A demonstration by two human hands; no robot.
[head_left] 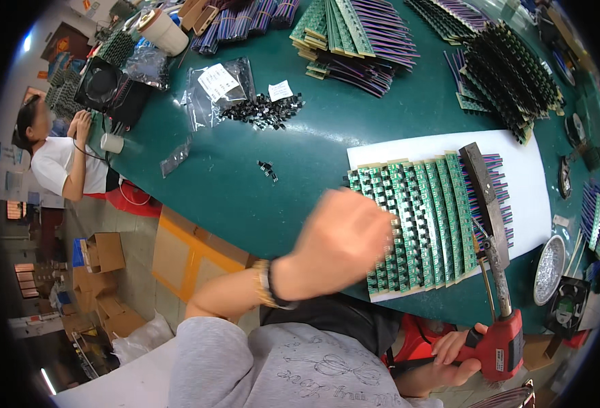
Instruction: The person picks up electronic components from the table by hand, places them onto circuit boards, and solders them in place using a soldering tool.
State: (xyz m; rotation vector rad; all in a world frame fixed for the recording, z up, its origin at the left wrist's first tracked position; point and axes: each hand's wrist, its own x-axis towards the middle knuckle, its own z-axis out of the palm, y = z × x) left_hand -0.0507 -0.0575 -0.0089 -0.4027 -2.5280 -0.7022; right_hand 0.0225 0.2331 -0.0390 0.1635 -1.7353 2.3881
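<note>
My left hand, blurred by motion, is curled closed above the left edge of a row of green circuit board strips with small black parts on them. Its fingertips are turned away, so anything pinched in them is hidden. At the lower right my right hand grips a red soldering gun, whose metal barrel points up toward the strips' right end. A dark metal bar lies across that end, over the purple wires. Under the strips is a white board.
Loose black components lie beside a clear plastic bag, with a smaller cluster nearer me. Stacked wired strips fill the back. A silvery dish stands at right. Another person sits at far left near a black fan unit.
</note>
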